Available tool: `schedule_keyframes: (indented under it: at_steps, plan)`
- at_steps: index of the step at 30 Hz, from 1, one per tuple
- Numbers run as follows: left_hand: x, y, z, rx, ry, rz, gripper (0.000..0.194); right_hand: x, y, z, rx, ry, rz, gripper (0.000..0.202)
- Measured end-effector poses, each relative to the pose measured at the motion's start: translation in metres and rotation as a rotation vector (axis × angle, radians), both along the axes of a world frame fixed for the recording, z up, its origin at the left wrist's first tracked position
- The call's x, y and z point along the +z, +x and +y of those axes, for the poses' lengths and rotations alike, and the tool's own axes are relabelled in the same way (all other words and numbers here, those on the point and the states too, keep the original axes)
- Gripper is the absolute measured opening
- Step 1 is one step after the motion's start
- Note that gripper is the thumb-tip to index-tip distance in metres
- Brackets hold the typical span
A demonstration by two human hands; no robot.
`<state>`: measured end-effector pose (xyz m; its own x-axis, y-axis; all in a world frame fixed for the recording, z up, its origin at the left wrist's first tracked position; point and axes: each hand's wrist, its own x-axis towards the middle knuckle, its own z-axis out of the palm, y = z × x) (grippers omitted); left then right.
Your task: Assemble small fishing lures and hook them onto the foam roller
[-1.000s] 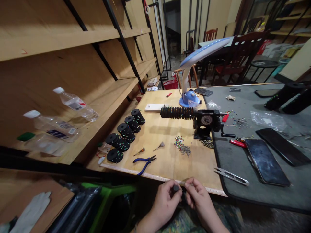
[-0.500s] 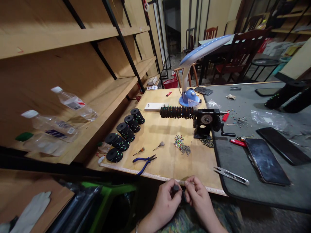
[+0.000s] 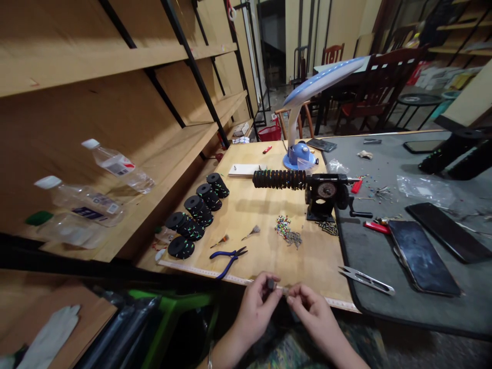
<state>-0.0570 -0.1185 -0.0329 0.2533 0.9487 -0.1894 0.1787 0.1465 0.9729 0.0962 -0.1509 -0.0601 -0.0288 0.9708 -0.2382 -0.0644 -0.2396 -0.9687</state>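
My left hand (image 3: pixel 255 310) is curled round a small dark piece (image 3: pixel 271 284) at the table's front edge, its kind unclear. Close beside it, my right hand (image 3: pixel 313 310) has thumb and fingers pinched together. Something pale and thin shows between the two hands, too small to name. Beyond them on the wood lie blue-handled pliers (image 3: pixel 229 259), two small brush-like tufted pieces (image 3: pixel 251 233) and a pile of small pins with coloured heads (image 3: pixel 286 228). A hand-cranked winder (image 3: pixel 326 192) carries a row of black discs (image 3: pixel 279 179) on its shaft.
Black foam spools (image 3: pixel 199 209) line the table's left side. A blue desk lamp (image 3: pixel 300 154) stands at the back. On the grey mat (image 3: pixel 369 246) rest thread snips (image 3: pixel 367 280), phones (image 3: pixel 423 256) and a red lighter (image 3: pixel 376 227). Shelves with plastic bottles (image 3: pixel 119 166) rise at left.
Both hands have risen slightly away from my body, and they have drawn a little apart. The dark piece has moved left and up with my left hand.
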Motion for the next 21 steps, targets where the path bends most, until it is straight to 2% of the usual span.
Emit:
schedule_keyframes:
  at_steps: [3, 7, 12, 15, 19, 21]
  plan:
    - [0.004, -0.001, 0.004, -0.009, -0.011, -0.023, 0.021, 0.003, -0.001, 0.0, 0.048, 0.02, -0.078, 0.025]
    - [0.008, 0.006, 0.007, 0.037, 0.002, -0.069, 0.025, 0.006, -0.001, -0.001, 0.011, 0.078, -0.143, 0.016]
    - [0.009, 0.009, 0.012, 0.11, 0.016, -0.107, 0.03, 0.003, 0.002, -0.004, -0.009, 0.113, -0.192, 0.013]
    - [0.008, 0.003, 0.019, 0.126, 0.004, -0.135, 0.029, 0.001, 0.004, -0.004, -0.031, 0.1, -0.174, 0.016]
    - [0.004, -0.015, 0.032, 0.216, -0.013, -0.217, 0.025, 0.001, 0.009, -0.003, -0.098, 0.079, -0.118, 0.023]
    - [0.004, -0.023, 0.036, 0.204, -0.041, -0.253, 0.026, 0.0, 0.011, -0.004, -0.095, 0.07, -0.073, 0.028]
